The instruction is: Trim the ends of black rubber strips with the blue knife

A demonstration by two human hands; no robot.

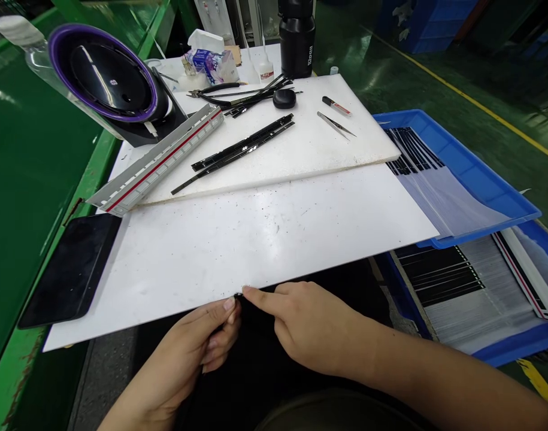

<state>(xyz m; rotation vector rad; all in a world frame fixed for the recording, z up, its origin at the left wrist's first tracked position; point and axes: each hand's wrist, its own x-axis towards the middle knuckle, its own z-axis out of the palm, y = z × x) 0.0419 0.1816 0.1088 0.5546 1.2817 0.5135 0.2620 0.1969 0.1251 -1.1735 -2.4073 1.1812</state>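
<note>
Two bare hands are meeting at the near edge of a white counter [238,239]: the left hand [197,347] and right hand [314,329] are pinching a small dark strip [238,296] between fingertips. Black strips [242,146], tweezers [336,124] and a grey rail [161,158] are lying on a raised white board [309,143]; blue trays [475,173] are sitting alongside.

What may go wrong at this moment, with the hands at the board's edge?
Both hands, left and right, pinch a small dark part at the board edge, above the lap; it might drop out of sight. The phone overhangs the board's left edge and could get knocked off.
</note>
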